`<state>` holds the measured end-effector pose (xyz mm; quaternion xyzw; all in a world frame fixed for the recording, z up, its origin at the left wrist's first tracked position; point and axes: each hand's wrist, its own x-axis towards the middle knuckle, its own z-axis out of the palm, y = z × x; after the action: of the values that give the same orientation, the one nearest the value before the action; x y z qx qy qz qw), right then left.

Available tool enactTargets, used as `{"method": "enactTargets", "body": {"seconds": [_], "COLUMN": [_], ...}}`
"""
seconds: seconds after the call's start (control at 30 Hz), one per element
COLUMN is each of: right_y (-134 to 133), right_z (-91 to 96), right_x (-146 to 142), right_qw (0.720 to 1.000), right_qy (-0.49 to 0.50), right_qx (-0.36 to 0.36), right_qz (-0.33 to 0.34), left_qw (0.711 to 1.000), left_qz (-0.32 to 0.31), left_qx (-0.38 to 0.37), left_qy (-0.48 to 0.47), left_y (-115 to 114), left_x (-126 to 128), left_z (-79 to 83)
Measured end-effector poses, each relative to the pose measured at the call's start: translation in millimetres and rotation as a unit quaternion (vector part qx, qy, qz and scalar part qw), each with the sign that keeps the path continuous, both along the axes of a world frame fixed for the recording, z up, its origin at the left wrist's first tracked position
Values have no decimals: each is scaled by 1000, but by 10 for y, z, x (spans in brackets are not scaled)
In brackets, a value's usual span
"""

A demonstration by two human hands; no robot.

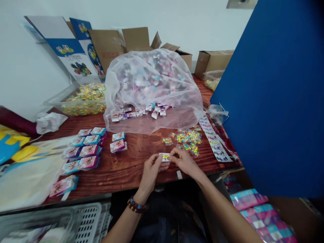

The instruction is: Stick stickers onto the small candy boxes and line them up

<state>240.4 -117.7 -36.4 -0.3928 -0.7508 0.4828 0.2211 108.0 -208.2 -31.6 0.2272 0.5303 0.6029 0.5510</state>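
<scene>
Between my left hand (151, 172) and right hand (185, 162), I pinch one small white paper packet (164, 157), its face speckled with yellow, green and pink. It sits just above the near edge of the reddish wooden table (131, 172), and both my hands are closed on it with fingertips and thumbs. A beaded bracelet (137, 205) circles my left wrist.

Just past my right hand lies a loose scatter of similar multicoloured pieces (188, 138), too many and too jumbled to count. Beyond it, one long printed sticker strip (215, 141) runs along the table.

To my left are about nine pink-and-blue packets (83, 152), set in rough rows, and two more small stacks (118, 141) lie nearer the centre. More than a dozen small white packets (139, 113) spill at the mouth of one large sheer mesh bag (152, 81), which is packed with more. One clear plastic tub (86, 99) holds colourful pieces.
</scene>
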Motion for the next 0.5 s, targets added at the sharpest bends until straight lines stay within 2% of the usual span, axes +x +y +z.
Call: {"method": "enactTargets", "body": {"seconds": [0.07,0.17,0.27,0.33,0.4,0.5], "right_y": [-10,-8,33,67,76,-5], "right_z": [-22,-53,-91,-123,-161,-225], "right_x": [-16,-37,-58,-58,-28,79], "right_qw": [1000,992,975,974,972,971], "right_qy": [13,83,145,163,179,167], "right_qx": [-12,-85,-156,-148,-123,-106], "right_qz": [-5,-53,-63,-61,-87,-137], "left_qw": [1000,999,999,995,984,951], "left_qz": [8,13,-32,-82,-146,-203], "left_qx": [-17,-26,-20,-24,-24,14], "left_qy": [16,20,27,52,98,232], "left_y": [32,112,196,256,343,606], "left_x": [-34,-102,-144,-159,-196,-362], "left_z": [-15,-10,48,112,189,303]}}
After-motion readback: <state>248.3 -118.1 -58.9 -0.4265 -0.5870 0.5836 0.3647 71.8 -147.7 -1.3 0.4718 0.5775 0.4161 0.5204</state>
